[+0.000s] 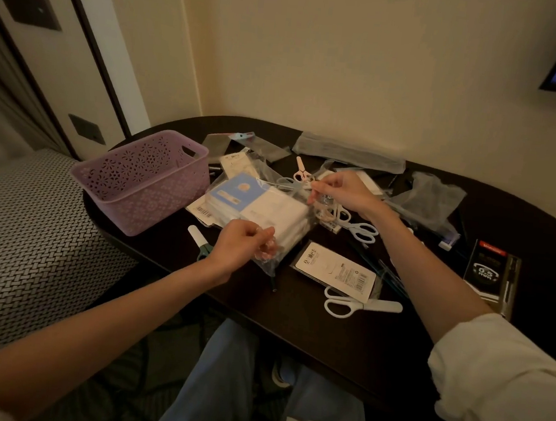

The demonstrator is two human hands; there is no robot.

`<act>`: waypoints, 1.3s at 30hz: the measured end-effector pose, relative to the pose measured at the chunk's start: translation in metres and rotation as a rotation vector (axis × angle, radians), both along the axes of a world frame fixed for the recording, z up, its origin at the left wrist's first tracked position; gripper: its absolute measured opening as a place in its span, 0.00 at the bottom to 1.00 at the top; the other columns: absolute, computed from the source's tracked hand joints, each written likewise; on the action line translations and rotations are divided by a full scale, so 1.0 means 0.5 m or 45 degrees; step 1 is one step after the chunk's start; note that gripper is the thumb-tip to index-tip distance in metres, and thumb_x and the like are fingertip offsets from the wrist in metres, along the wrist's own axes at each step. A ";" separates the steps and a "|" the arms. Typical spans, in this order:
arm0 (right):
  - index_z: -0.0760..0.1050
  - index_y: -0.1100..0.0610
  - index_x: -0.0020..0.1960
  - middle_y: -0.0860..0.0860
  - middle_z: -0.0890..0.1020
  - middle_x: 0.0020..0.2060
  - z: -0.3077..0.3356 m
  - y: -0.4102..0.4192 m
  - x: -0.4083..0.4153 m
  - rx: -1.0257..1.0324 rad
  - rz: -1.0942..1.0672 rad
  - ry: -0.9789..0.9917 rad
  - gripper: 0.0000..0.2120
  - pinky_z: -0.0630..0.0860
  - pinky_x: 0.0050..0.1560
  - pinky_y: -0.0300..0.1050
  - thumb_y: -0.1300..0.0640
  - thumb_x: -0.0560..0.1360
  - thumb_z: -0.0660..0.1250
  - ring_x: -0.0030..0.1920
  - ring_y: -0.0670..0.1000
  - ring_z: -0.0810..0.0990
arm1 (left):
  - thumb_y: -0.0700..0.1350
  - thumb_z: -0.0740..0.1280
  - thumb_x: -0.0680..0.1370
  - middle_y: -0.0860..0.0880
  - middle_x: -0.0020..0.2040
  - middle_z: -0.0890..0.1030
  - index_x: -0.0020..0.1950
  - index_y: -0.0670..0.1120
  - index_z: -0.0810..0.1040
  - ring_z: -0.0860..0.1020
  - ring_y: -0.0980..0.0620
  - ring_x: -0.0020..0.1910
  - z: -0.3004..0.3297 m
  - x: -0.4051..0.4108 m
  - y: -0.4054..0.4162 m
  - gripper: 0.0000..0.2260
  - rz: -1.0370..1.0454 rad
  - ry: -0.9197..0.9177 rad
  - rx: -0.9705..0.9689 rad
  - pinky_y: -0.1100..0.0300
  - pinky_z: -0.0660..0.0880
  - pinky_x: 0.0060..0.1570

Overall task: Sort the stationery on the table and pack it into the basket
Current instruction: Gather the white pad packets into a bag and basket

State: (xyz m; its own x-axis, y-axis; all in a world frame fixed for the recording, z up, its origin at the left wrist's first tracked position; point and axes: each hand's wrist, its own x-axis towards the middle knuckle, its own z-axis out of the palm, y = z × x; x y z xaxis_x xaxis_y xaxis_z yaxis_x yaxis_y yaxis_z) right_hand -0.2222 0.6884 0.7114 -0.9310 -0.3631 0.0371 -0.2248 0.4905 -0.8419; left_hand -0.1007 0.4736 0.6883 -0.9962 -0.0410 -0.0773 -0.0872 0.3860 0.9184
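A clear plastic bag holding white and blue notepads lies over the middle of the dark table. My left hand pinches the bag's near corner. My right hand pinches its far edge, close to a small pink pair of scissors. The purple perforated basket stands at the table's left end, and I see nothing inside it. Around the bag lie blue-handled scissors, white scissors, a capped green-handled pair and a white carded pack.
A black 0.5 mm pen pack lies at the right edge. Empty clear sleeves and a grey pouch sit along the wall side. A patterned cushion adjoins the table on the left. My knees are under the front edge.
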 end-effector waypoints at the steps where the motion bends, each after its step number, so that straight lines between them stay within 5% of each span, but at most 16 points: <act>1: 0.82 0.64 0.47 0.51 0.85 0.40 0.001 -0.005 0.002 0.003 -0.010 0.004 0.12 0.67 0.46 0.34 0.57 0.79 0.65 0.36 0.30 0.77 | 0.45 0.67 0.79 0.49 0.34 0.82 0.36 0.42 0.80 0.80 0.58 0.34 -0.002 -0.003 -0.004 0.13 0.007 -0.036 0.040 0.60 0.77 0.41; 4: 0.83 0.62 0.42 0.47 0.84 0.34 0.000 -0.019 0.003 0.022 -0.066 0.048 0.09 0.70 0.51 0.38 0.58 0.77 0.68 0.34 0.32 0.78 | 0.43 0.68 0.78 0.42 0.41 0.83 0.39 0.39 0.80 0.82 0.49 0.41 -0.001 -0.013 -0.014 0.10 0.048 -0.241 0.247 0.53 0.80 0.49; 7: 0.83 0.58 0.36 0.47 0.83 0.33 -0.006 -0.035 -0.003 0.182 -0.173 0.124 0.10 0.71 0.61 0.47 0.57 0.75 0.70 0.41 0.38 0.79 | 0.40 0.68 0.78 0.38 0.45 0.83 0.47 0.35 0.78 0.82 0.47 0.39 0.008 -0.017 -0.019 0.08 0.060 -0.433 0.400 0.56 0.82 0.40; 10: 0.81 0.51 0.30 0.49 0.85 0.41 -0.013 -0.059 -0.006 0.433 -0.333 0.216 0.13 0.74 0.57 0.52 0.53 0.73 0.71 0.49 0.47 0.80 | 0.39 0.70 0.77 0.37 0.46 0.83 0.54 0.33 0.77 0.83 0.47 0.36 0.011 -0.023 -0.023 0.11 0.042 -0.512 0.388 0.56 0.82 0.33; 13: 0.82 0.54 0.38 0.52 0.84 0.45 -0.014 -0.087 -0.001 0.631 -0.528 0.262 0.07 0.74 0.55 0.53 0.51 0.72 0.72 0.52 0.53 0.80 | 0.40 0.71 0.76 0.38 0.43 0.84 0.54 0.32 0.78 0.83 0.49 0.33 0.011 -0.032 -0.026 0.12 -0.002 -0.515 0.262 0.57 0.81 0.32; 18: 0.77 0.58 0.55 0.56 0.80 0.53 -0.031 -0.116 0.028 0.660 -0.723 0.343 0.11 0.69 0.59 0.53 0.54 0.74 0.69 0.61 0.59 0.73 | 0.44 0.72 0.75 0.43 0.34 0.84 0.40 0.36 0.81 0.82 0.52 0.30 0.023 -0.047 -0.037 0.10 -0.120 -0.503 0.042 0.59 0.82 0.34; 21: 0.72 0.58 0.60 0.57 0.74 0.58 -0.045 -0.123 0.054 0.615 -0.791 0.579 0.17 0.69 0.61 0.50 0.58 0.73 0.71 0.62 0.58 0.70 | 0.52 0.74 0.72 0.45 0.33 0.83 0.36 0.39 0.82 0.80 0.53 0.31 0.023 -0.058 -0.044 0.16 -0.189 -0.220 -0.489 0.59 0.79 0.36; 24: 0.78 0.57 0.53 0.55 0.74 0.57 -0.049 -0.124 0.063 0.674 -0.639 0.765 0.09 0.67 0.59 0.48 0.62 0.74 0.70 0.60 0.56 0.70 | 0.59 0.74 0.70 0.48 0.40 0.79 0.43 0.44 0.77 0.77 0.51 0.39 0.015 -0.052 -0.043 0.19 -0.096 0.326 -1.079 0.55 0.75 0.41; 29: 0.82 0.57 0.55 0.54 0.73 0.64 -0.042 -0.122 0.076 1.037 -0.460 0.861 0.11 0.61 0.63 0.51 0.61 0.74 0.68 0.65 0.57 0.66 | 0.47 0.74 0.73 0.45 0.60 0.77 0.61 0.44 0.79 0.74 0.46 0.59 0.000 -0.060 -0.051 0.18 -0.485 0.911 -1.188 0.52 0.73 0.56; 33: 0.82 0.59 0.54 0.57 0.73 0.64 -0.055 -0.116 0.103 1.037 -0.366 0.946 0.11 0.63 0.64 0.53 0.64 0.72 0.69 0.66 0.58 0.66 | 0.42 0.76 0.70 0.45 0.57 0.82 0.55 0.43 0.83 0.80 0.44 0.55 -0.017 -0.073 -0.062 0.14 -0.652 1.136 -1.288 0.50 0.77 0.50; 36: 0.85 0.58 0.43 0.58 0.75 0.62 -0.063 -0.103 0.121 0.858 -0.320 1.083 0.05 0.66 0.61 0.57 0.62 0.68 0.74 0.65 0.60 0.68 | 0.42 0.77 0.70 0.47 0.57 0.83 0.56 0.44 0.83 0.80 0.45 0.53 -0.031 -0.076 -0.066 0.15 -0.641 1.153 -1.252 0.52 0.77 0.48; 39: 0.84 0.58 0.46 0.56 0.78 0.55 -0.062 -0.100 0.120 0.805 -0.132 1.109 0.09 0.68 0.58 0.56 0.65 0.66 0.74 0.60 0.59 0.72 | 0.43 0.75 0.72 0.46 0.57 0.83 0.57 0.43 0.82 0.79 0.46 0.52 -0.037 -0.080 -0.066 0.14 -0.624 1.128 -1.173 0.50 0.78 0.48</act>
State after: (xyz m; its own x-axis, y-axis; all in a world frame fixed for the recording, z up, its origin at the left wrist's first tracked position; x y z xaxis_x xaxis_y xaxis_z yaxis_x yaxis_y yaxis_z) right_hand -0.1624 0.6381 0.6803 -0.7023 -0.4697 0.5349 -0.5562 0.8310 -0.0006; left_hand -0.1406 0.4406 0.6697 -0.6246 0.6375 0.4511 0.7110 0.7031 -0.0092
